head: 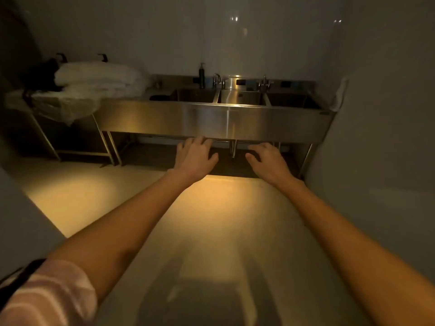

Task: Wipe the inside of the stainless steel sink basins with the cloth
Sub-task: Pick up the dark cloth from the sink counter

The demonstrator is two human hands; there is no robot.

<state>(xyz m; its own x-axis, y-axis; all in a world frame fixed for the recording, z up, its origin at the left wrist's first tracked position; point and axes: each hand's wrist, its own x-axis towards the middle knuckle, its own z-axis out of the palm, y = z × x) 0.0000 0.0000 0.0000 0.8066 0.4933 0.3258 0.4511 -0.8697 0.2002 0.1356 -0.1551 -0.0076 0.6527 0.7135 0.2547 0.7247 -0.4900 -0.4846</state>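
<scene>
The stainless steel sink unit is standing against the far wall, its long axis running left to right across the view, squarely ahead of both outstretched arms. Three basins are showing along its top: a left basin, a middle basin and a right basin, all lying beyond and above the hands in the picture.

The left hand and right hand are both reaching forward, palms down, fingers loosely spread and grasping nothing. Neither is touching the unit; they appear well short of it, with floor between. The two hands are lying about level, so neither is clearly the nearer, though the right hand is lining up below the middle and right basins.

A pale cloth is hanging at the right end of the unit beside the wall, up and to the right of the right hand; in my judgement that hand is better placed to take it. Folded towels are resting to the left.
</scene>
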